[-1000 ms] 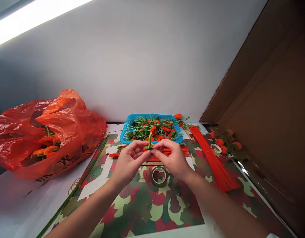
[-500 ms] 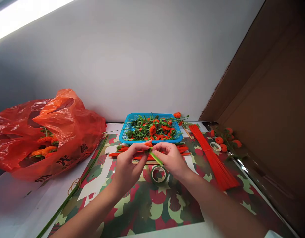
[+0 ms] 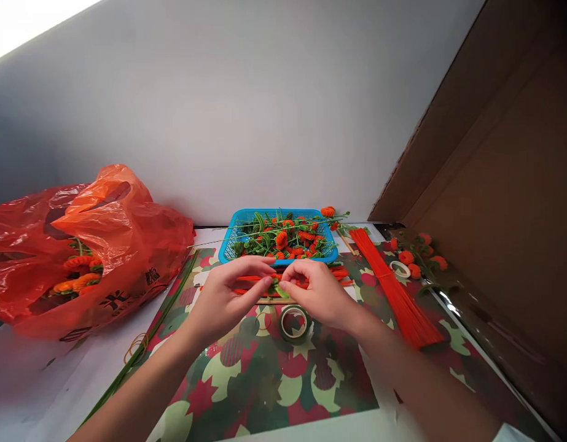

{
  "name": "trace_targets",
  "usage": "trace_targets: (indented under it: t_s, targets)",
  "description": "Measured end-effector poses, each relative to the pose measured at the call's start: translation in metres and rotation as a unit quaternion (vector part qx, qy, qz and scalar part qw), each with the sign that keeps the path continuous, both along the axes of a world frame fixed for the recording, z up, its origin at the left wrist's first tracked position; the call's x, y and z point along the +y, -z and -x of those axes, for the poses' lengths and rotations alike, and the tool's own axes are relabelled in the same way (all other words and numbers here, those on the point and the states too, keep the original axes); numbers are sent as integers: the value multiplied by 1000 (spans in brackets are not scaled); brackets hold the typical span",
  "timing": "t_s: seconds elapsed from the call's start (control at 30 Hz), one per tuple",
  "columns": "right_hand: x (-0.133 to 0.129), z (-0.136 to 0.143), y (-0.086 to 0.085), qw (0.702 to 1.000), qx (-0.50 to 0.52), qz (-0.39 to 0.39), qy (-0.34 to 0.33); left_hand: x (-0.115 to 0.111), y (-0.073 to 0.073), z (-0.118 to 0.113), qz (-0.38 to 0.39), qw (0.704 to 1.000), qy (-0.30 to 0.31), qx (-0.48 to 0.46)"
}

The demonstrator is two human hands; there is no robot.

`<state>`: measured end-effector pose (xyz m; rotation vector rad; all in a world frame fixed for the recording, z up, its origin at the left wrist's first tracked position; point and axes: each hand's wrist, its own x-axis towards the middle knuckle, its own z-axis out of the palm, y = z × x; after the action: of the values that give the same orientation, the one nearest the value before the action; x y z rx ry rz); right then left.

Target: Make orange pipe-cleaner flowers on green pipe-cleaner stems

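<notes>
My right hand (image 3: 317, 293) is closed, thumb and forefinger pinching a small light-green strip (image 3: 280, 288) in front of the basket. To the left, my left hand (image 3: 234, 291) has its thumb and forefinger parted, with the thumb tip close to that strip. Beneath my hands stands a roll of dark green tape (image 3: 286, 334) with a white core. Behind them, red-orange pipe-cleaner stems (image 3: 341, 276) lie crosswise, partly covered by my fingers. A blue plastic basket (image 3: 222, 250) holds several orange fuzzy flowers (image 3: 282, 240) with green stems and leaves.
On the left sits a red plastic bag (image 3: 140, 245) with orange flowers inside, beside long green stems (image 3: 166, 310). A bundle of red-orange stems (image 3: 394, 288) lies at right, near a white ring (image 3: 400, 269) and more flowers (image 3: 406, 257). A cardboard panel (image 3: 495, 166) rises at right.
My left thumb and forefinger have parted and moved slightly left. The green strip, stretched out before, now looks short and bunched. The orange flower between my fingers no longer shows.
</notes>
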<state>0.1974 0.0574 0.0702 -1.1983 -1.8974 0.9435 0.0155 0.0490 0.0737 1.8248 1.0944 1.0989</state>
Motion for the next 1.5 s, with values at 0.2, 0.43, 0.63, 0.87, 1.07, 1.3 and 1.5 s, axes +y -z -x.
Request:
trace_targets:
  t_s: [0.2, 0.43, 0.63, 0.87, 1.07, 1.3, 1.5]
  targets:
    - [-1, 0, -4, 998, -46, -48, 6, 2, 0, -1, 52, 998, 36, 6]
    - [3, 0, 0, 997, 43, -49, 49, 0, 12, -10, 92, 986, -74, -120]
    - [-3, 1, -3, 982, -135, -130, 35, -2, 12, -13, 86, 984, -87, -127]
    - [-7, 13, 9, 993, -36, -104, 51, -8, 18, -23, 48, 978, -133, -154]
    - [-6, 6, 0, 992, -40, -117, -8, 2, 5, -7, 123, 985, -25, -115]
    - [-4, -5, -13, 973, -139, -133, -126, 8, -4, 8, 125, 987, 92, -41]
    - [-3, 4, 1, 993, -65, -86, -47, 4, 7, -5, 95, 993, 7, -64]
